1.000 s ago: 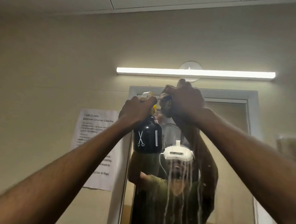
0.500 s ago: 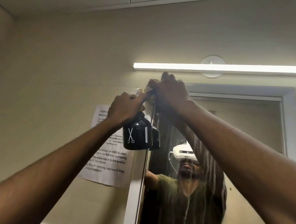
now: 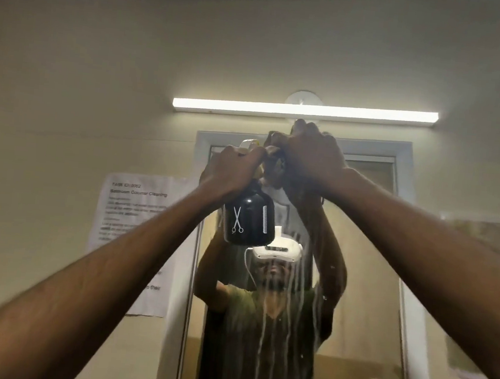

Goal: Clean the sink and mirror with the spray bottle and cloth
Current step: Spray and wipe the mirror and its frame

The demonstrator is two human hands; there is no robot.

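Both my arms are raised to the top of the mirror (image 3: 364, 261). My left hand (image 3: 232, 169) grips the neck of a black spray bottle (image 3: 249, 219) marked with white scissors and a comb; the bottle hangs upright below the hand. My right hand (image 3: 313, 155) is closed on a crumpled cloth (image 3: 274, 173) and presses it against the glass just under the mirror's upper frame. White streaks of liquid run down the glass below the hands. The sink is out of view.
A lit tube lamp (image 3: 305, 111) is fixed to the wall just above the mirror. A printed paper notice (image 3: 135, 224) hangs on the wall to the mirror's left. The mirror reflects a person wearing a headset.
The right hand with the cloth slid to the mirror's top left corner and has come back toward the middle. The left hand and bottle stayed beside it. More streaks show on the glass.
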